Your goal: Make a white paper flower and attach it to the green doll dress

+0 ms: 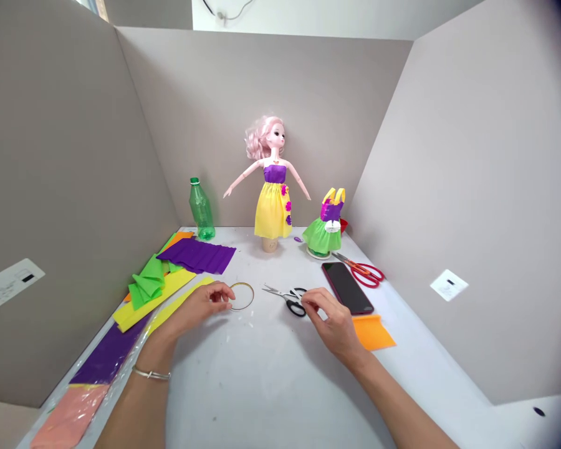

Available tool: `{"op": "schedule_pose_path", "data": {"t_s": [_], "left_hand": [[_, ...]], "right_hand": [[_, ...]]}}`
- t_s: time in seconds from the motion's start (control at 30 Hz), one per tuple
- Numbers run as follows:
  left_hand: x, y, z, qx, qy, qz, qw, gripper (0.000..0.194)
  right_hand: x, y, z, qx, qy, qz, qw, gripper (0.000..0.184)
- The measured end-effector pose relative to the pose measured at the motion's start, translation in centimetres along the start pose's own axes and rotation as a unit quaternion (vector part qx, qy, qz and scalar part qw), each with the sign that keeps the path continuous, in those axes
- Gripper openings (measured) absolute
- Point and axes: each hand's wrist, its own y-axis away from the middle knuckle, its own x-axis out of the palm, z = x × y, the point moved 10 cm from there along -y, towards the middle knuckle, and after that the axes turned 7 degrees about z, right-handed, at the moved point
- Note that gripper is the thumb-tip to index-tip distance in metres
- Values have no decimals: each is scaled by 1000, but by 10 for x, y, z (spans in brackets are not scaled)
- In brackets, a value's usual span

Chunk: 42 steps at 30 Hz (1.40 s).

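My left hand point(201, 307) rests on the white table point(262, 380), its fingertips pinching the edge of a thin ring of clear tape point(241, 295). My right hand point(330, 318) lies to the right with curled fingers touching the black handles of small scissors point(287, 296), whose blades point left. A silver bangle sits on my left wrist.
A doll point(273, 181) in a yellow and purple paper dress stands at the back, next to a small green paper dress point(326, 227) and a green bottle point(201, 209). Crepe paper sheets point(168, 274) lie on the left. A phone point(346, 287), red scissors point(364, 271) and orange paper point(373, 332) lie right. Grey partition walls enclose the table.
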Motion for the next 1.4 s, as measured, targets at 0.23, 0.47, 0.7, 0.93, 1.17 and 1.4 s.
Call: {"op": "schedule_pose_path", "data": {"t_s": [0.23, 0.47, 0.7, 0.93, 1.17, 1.4], "left_hand": [[10, -15, 15, 5, -122, -40, 992, 13], [-4, -1, 22, -35, -200, -124, 971, 22], [60, 49, 31, -67, -233, -105, 965, 68], [119, 17, -6, -11, -166, 18, 986, 76], [54, -16, -14, 7, -145, -44, 988, 61], [67, -60, -8, 44, -237, 0, 970, 56]], "right_hand": [[10, 3, 3, -1, 3, 24, 1000, 15], [14, 5, 3, -2, -13, 40, 999, 15], [18, 3, -3, 7, -21, 49, 999, 14], [24, 4, 0, 10, -19, 59, 998, 11], [16, 3, -6, 21, -14, 41, 999, 12], [19, 1, -14, 26, -3, 49, 998, 13]]}}
